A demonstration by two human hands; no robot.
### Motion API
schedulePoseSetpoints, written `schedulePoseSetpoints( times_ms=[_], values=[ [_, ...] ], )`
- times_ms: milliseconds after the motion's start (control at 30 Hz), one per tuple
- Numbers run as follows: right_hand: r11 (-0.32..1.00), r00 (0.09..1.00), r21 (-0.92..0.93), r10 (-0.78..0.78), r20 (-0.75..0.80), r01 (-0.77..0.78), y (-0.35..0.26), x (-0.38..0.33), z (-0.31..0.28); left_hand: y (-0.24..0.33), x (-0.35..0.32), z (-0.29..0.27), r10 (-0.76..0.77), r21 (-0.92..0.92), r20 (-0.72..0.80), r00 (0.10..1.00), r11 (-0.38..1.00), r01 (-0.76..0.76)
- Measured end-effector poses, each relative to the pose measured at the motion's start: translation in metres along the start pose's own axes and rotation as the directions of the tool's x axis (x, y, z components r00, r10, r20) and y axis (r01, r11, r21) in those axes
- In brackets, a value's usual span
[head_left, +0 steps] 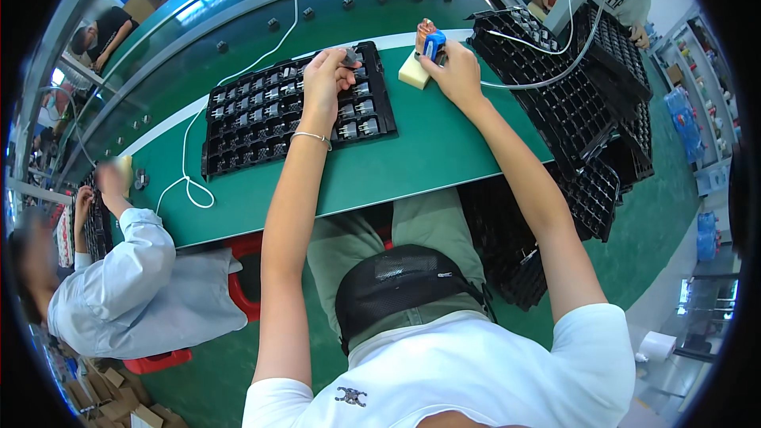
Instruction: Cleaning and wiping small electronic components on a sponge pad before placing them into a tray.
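Observation:
My left hand [323,83] is closed, with a small dark grey part [349,57] pinched at the fingertips. It is above a black compartment tray [208,160] on the green table. Several small black parts with shiny metal prongs [368,127] sit in the tray's pockets. To the right, my right hand [457,75] grips a small blue object with a copper-coloured top [434,42]; its exact kind is unclear. Just under it a pale yellow block [413,72], sponge-like, stands on the table.
Stacked black trays [547,87] crowd the right side. A white cord [187,143] loops left of my tray, and a clear hose [547,79] crosses the trays. Small dark parts [348,2] line the far green strip. A co-worker in a pale sleeve [147,238] sits at left.

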State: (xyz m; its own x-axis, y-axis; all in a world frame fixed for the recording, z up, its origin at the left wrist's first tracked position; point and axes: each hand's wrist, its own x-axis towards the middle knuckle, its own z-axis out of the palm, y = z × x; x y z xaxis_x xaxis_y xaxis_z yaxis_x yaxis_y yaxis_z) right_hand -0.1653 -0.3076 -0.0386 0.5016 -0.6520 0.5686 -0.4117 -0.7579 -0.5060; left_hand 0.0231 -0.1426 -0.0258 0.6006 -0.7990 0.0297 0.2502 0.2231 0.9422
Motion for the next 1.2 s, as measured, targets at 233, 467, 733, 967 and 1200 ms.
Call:
schedulePoseSetpoints(
  times_ms=[233,467,733,967,1200],
  values=[
    [0.999,0.997,-0.006,0.049,-0.055,-0.050,-0.002,0.009,0.001,0.001,0.003,0.000,0.006,-0.021,0.013,1.000,1.000,-0.005],
    [0.998,0.998,-0.062,0.002,-0.066,-0.007,0.001,0.020,0.005,0.003,0.001,-0.001,0.020,-0.002,0.014,1.000,1.000,-0.020],
    [0.990,0.994,0.108,0.096,-0.058,-0.089,0.004,0.019,-0.009,0.000,0.000,0.003,0.025,-0.031,0.009,1.000,0.999,-0.025],
    [0.973,0.962,0.187,0.177,-0.206,-0.139,0.025,0.029,-0.088,0.002,-0.004,-0.001,0.014,0.014,0.004,1.000,1.000,-0.014],
    [0.881,0.974,-0.421,0.162,-0.158,-0.215,0.088,0.067,-0.179,0.002,-0.002,0.002,0.018,0.037,0.011,1.000,0.999,-0.019]
  ],
)
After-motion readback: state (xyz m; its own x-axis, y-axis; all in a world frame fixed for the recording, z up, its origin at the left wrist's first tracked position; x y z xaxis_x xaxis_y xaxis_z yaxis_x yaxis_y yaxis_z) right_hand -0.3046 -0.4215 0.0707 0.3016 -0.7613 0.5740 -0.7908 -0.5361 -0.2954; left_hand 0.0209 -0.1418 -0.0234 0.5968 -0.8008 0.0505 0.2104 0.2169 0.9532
